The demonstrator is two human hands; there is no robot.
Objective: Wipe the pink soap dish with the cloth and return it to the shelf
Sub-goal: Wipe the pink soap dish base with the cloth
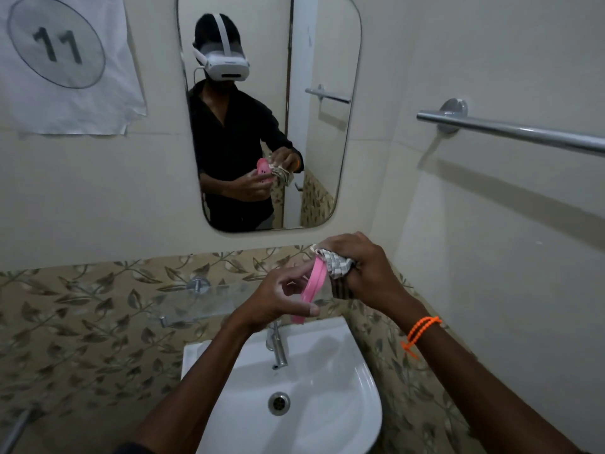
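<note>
My left hand (278, 298) grips the pink soap dish (312, 286) on edge above the basin, thumb along its lower end. My right hand (366, 267) holds a bunched grey-and-white checked cloth (337, 265) pressed against the dish's upper right side. The glass shelf (196, 304) is fixed to the leaf-patterned tiles, to the left of both hands and a little lower. The mirror (268, 109) reflects both hands, the dish and the cloth.
A white washbasin (343, 371) with a chrome tap (278, 348) sits right under my hands. A chrome towel rail (510, 129) runs along the right wall. A paper sheet marked 11 (65, 60) hangs at the upper left.
</note>
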